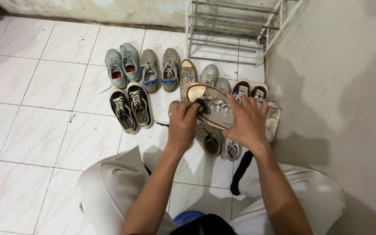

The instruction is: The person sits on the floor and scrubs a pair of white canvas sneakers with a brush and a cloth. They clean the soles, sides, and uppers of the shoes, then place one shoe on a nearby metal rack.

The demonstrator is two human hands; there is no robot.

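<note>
Grip first: my right hand (247, 123) is clamped over the toe and laces of a grey canvas sneaker (212, 105), held off the floor with its opening turned away; my left hand (182, 124) is closed on a small dark cloth or brush (199, 104) (I cannot tell which) pressed against the sneaker's side near the heel. Under the grip lie more worn grey shoes (209, 139); left of it stands a black pair (131, 109). I judge the risk is slippage; hard rubbing at the heel could twist the sneaker from the right palm onto the shoes below, or drag dirt across the white tiles (44, 130).
</note>
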